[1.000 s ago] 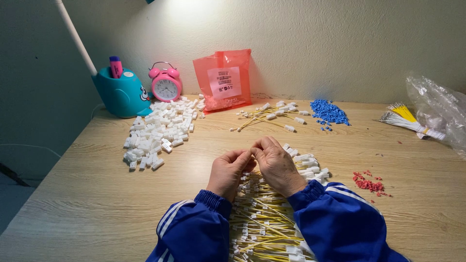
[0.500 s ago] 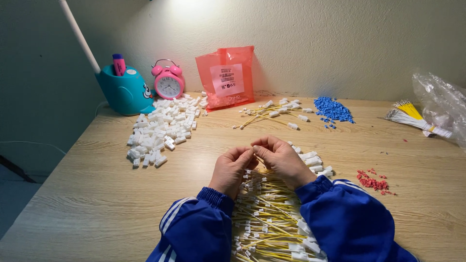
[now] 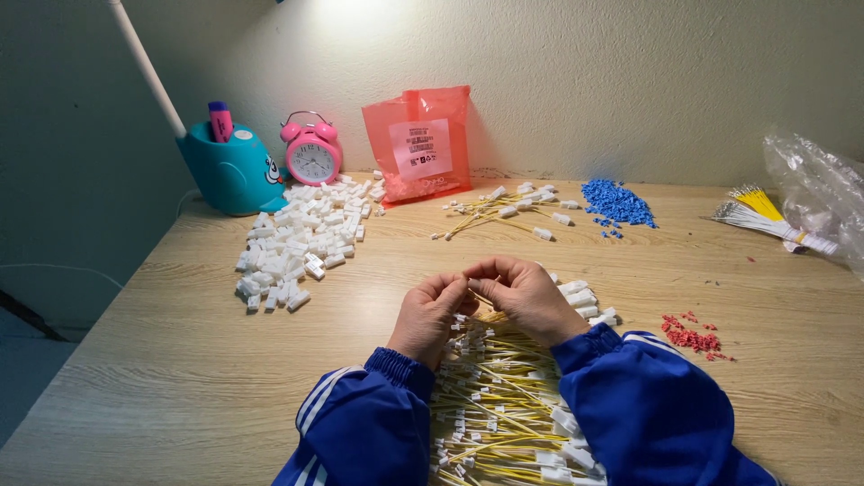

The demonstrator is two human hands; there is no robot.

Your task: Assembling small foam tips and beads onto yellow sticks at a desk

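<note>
- Left hand [image 3: 430,310] and right hand [image 3: 524,295], centre frame, fingertips pinched together on one thin yellow wire [image 3: 483,300]; both hands closed on it, fingertips of the two hands touching.
- Beneath the hands, lower centre: one big heap of yellow wires with white plastic end connectors [image 3: 499,405], too many to count.
- Two blue sleeves with white stripes [image 3: 648,409], bottom of frame.
- One pile of loose white plastic connectors [image 3: 297,243], left of centre, uncountable.
- One smaller bunch of finished yellow wires [image 3: 508,209], upper centre.
- One blue bead pile [image 3: 616,202], one red bead scatter [image 3: 691,337] at right.
- One pink alarm clock [image 3: 311,151], one teal pen holder [image 3: 229,169], one red plastic bag [image 3: 420,144], upper left.
- One clear plastic bag [image 3: 819,198], far right.
- One wooden table [image 3: 162,360].
</note>
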